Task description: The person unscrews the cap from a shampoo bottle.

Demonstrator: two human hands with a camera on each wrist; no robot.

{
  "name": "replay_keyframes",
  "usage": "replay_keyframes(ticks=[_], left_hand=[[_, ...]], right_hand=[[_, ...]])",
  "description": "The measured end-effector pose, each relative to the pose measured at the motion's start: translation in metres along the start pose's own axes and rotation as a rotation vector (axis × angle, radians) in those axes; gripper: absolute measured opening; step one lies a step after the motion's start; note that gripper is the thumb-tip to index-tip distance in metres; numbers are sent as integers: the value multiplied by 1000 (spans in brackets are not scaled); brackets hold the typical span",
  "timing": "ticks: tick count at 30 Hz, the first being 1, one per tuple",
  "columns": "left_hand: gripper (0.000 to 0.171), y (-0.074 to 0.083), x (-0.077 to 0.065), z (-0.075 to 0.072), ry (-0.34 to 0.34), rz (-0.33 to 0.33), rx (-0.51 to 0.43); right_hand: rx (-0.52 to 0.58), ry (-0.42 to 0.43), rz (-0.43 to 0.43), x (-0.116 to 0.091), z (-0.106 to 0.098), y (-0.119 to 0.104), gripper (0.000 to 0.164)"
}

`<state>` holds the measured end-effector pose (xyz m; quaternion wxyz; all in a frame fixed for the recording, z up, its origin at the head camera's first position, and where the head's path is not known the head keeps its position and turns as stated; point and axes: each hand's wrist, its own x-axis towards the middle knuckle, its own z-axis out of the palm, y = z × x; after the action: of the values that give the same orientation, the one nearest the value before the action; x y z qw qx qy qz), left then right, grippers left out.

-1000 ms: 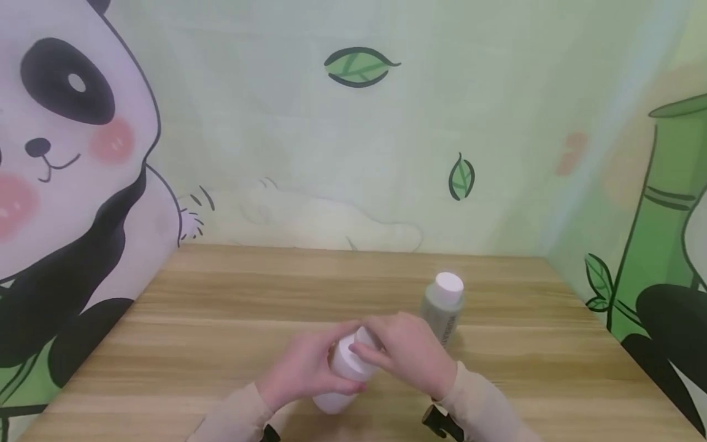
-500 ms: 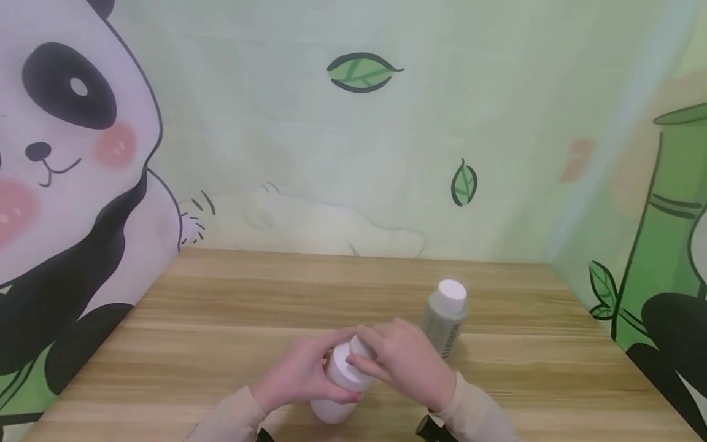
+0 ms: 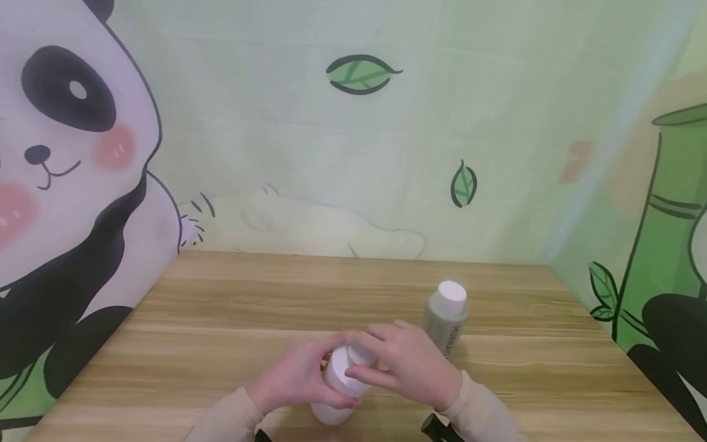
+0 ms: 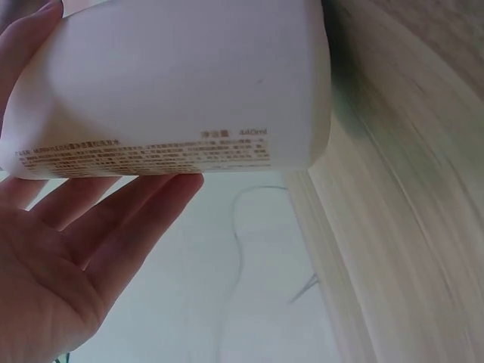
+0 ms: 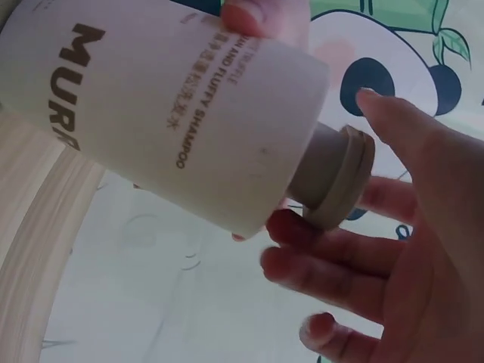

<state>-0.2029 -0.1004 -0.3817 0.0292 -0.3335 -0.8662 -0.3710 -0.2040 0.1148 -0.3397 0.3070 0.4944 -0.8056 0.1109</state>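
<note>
A white shampoo bottle (image 3: 331, 414) is tilted low over the front of the table, its top leaning to the right. My left hand (image 3: 293, 377) grips it round the upper body; in the left wrist view the fingers (image 4: 144, 219) lie along its printed side. My right hand (image 3: 411, 366) is at the bottle's top. There the right wrist view has the narrow cap (image 5: 336, 178), its outer end wider, with my fingers half bent beneath it and the thumb standing apart from it. Whether a fingertip touches the cap is hard to tell.
Behind my right hand a grey-green bottle (image 3: 444, 322) with a white cap stands upright on the wooden table (image 3: 248, 294). A printed panda backdrop (image 3: 276, 123) rises along the table's back and sides. A black strap piece (image 3: 439, 428) shows at my right wrist.
My right fingers and thumb have shifted around the cap, the thumb now farther from it. My left hand keeps its grip on the shampoo bottle. The grey-green bottle stands where it stood.
</note>
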Motion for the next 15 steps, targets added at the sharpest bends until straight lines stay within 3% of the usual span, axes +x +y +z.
replay_keyframes(ticks=[8,15], left_hand=[[80,5,0,2,34,81,105],[82,8,-1,3,40,100,129]], right_hand=[[-73,37,121,1,-2,-6,36],[-43,39,74,0,-4,-7,28]])
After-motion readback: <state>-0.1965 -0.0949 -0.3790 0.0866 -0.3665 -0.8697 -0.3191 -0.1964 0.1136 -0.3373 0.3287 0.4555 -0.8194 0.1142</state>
